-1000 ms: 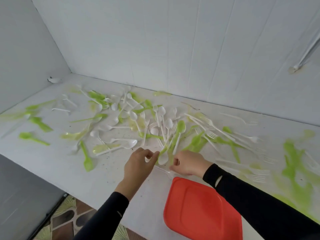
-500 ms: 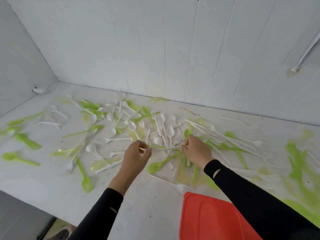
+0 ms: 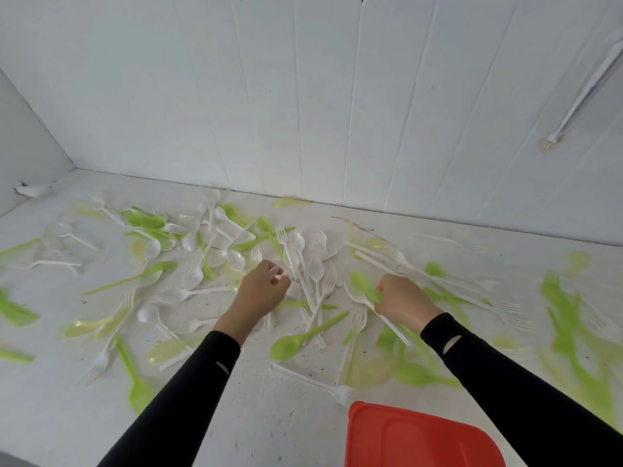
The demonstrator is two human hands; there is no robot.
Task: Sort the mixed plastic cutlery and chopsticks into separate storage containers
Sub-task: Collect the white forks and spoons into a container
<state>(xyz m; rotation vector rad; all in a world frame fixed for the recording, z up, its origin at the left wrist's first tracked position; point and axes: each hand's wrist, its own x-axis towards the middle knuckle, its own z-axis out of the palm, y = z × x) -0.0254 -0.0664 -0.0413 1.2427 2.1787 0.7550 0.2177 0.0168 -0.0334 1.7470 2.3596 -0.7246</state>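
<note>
1. Compared with a second ago, both hands are found further in from the near edge of the counter (image 3: 269,416), in the thick of the cutlery (image 3: 303,261) heap at its middle. They're also set wider apart, where before they were nearly touching just beside the red lid (image 3: 421,436).
2. The left hand (image 3: 261,293) is curled, and a small white piece (image 3: 274,272) is pinched between thumb and fingertips. Fork or spoon can't be told, too little of it shows.
3. The right hand (image 3: 403,299) is closed round a green spoon (image 3: 362,284), and a long white utensil (image 3: 387,323) seems to be caught in the same grip, its handle sticking out toward the near edge.
4. What that means, as a guess: picking is under way, but nothing looks sorted yet. The heap is spread along the whole counter, from the left end to the right end.
5. Counts, as far as they can be made:
   - hands: two, both busy
   - red lid: one, at the near edge toward the right, cut off by the frame
   - open containers: none seen
   - chopsticks: none that can be made out
   - white forks and spoons: well over twenty
   - green pieces: somewhat fewer, though the smeared ones at both ends of the counter can't be counted properly
</note>
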